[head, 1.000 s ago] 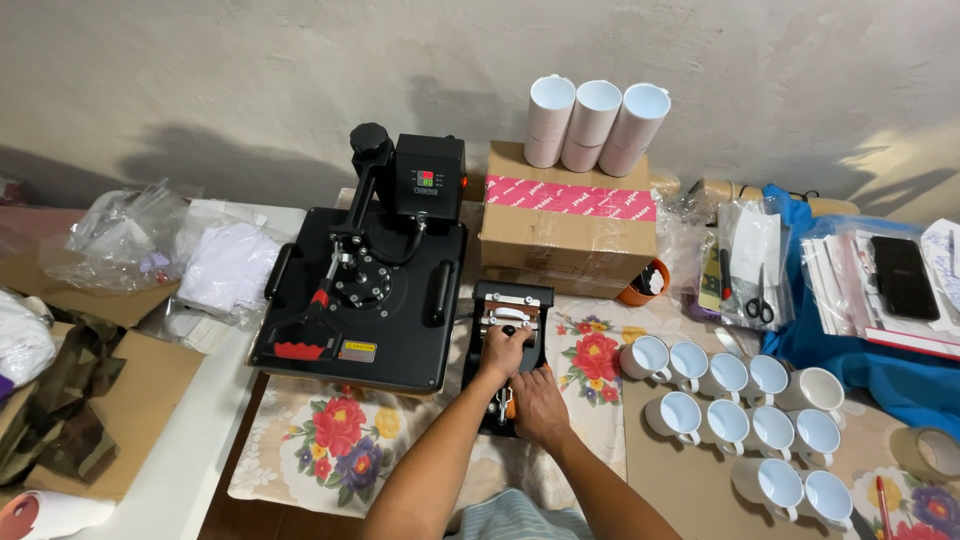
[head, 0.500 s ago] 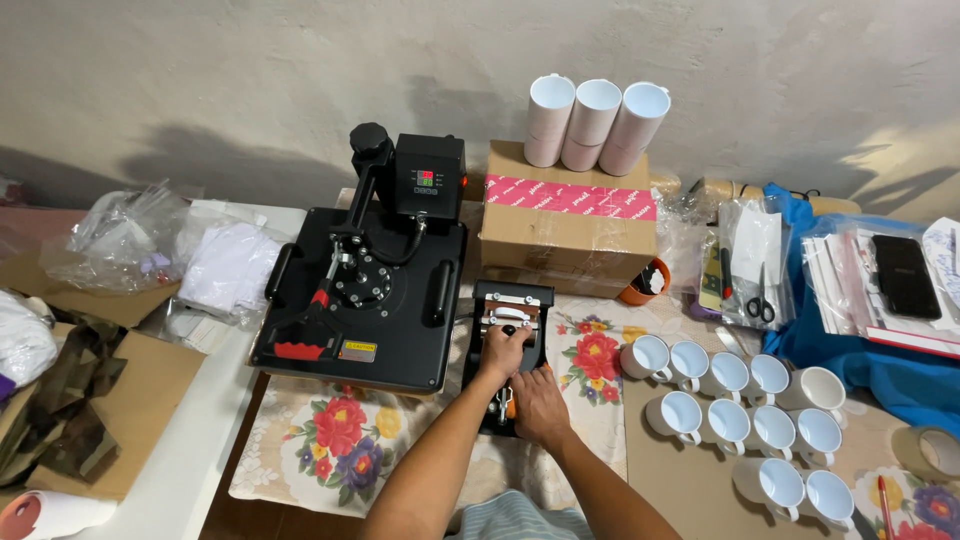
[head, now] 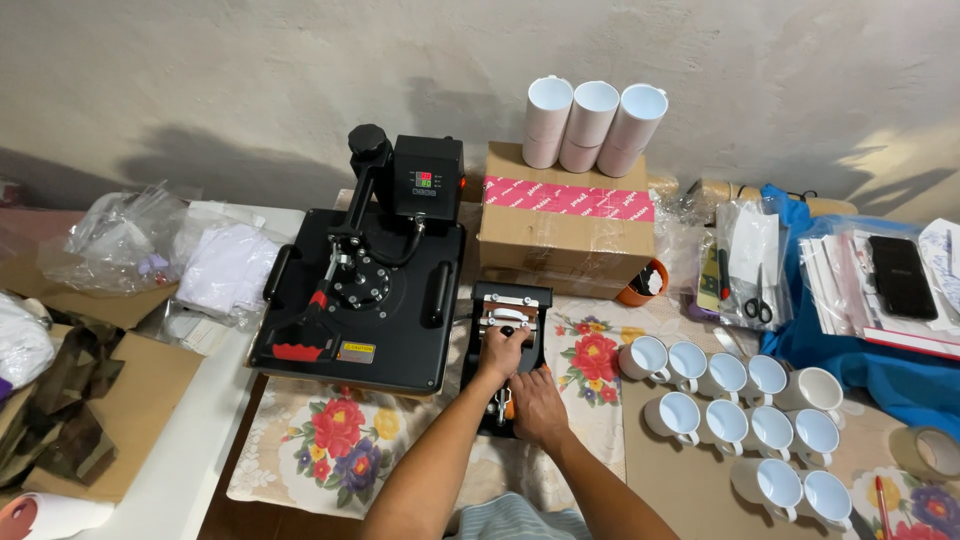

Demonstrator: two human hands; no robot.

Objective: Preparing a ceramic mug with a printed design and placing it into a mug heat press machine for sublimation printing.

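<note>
Hands on small mug press [head: 507,340], sitting just right of big flat heat press [head: 365,290] on flowered cloth [head: 345,440]. Left hand [head: 502,352] curled over middle of mug press, fingers closed on metal clamp part there. Right hand [head: 535,402] just below it, wrapped round lever with orange-tipped handle [head: 507,408] at near end of mug press. Both grips look shut on hardware; fingers hide exact contact. No mug visible inside mug press, though hands cover much of cradle, so cannot tell for sure. Judging from layout: early stage, looks like setup or adjustment of clamp, no pressing yet. White mugs [head: 735,415] in rows well right of mug press, all plain, none printed as far as visible, so whole batch appears left to do. Cardboard box [head: 565,230] with pink tape behind mug press, three white tubes [head: 592,125] on top. Scissors [head: 762,305] and clear bags far right of mug press, beyond mugs. Tape roll [head: 925,452] at far right edge.
</note>
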